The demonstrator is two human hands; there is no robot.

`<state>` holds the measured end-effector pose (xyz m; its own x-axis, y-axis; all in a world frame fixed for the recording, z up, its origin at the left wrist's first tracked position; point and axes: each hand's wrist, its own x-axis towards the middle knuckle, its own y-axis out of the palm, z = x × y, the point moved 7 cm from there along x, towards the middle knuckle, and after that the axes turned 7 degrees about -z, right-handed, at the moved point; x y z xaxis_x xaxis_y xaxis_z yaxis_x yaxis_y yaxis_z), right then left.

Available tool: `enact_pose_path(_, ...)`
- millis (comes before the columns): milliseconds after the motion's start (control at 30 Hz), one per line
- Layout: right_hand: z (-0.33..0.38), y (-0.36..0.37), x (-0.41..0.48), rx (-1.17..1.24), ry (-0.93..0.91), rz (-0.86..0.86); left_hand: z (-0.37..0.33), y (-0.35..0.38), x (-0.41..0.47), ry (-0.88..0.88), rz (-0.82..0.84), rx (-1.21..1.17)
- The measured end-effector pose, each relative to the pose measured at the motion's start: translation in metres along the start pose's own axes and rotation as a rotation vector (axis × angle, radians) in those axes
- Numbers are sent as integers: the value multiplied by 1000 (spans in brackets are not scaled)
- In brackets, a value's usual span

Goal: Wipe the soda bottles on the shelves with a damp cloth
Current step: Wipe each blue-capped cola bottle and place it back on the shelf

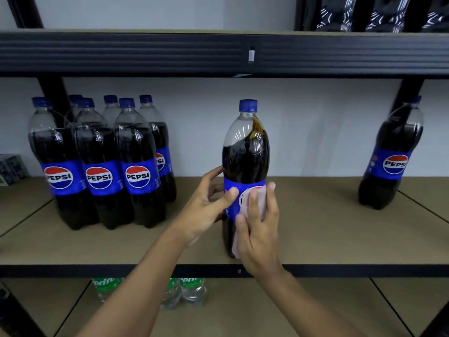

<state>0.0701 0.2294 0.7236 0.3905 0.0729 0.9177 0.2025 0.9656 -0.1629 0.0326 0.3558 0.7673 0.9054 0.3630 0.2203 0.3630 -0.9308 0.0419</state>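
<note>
Bottle (245, 152) upright near shelf (340, 239) front edge. Left hand (206, 210) fingers wrapped round its label; right hand (260, 229) fingers curled over cloth (234, 248), pressed on label.

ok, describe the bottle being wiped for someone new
Middle shelf, front centre: one Pepsi bottle stands between the Pepsi cluster and a lone bottle far right. Only it has the left hand and the right hand's pale cloth on it.
</note>
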Motion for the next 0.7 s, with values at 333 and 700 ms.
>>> enact_pose_path(333,34,-12,91,-24,-50,-190,2,-2,2,-18,-1,17)
enact_pose_path(700,0,-11,38,-82,1,-81,7,0,0,-60,23,-40)
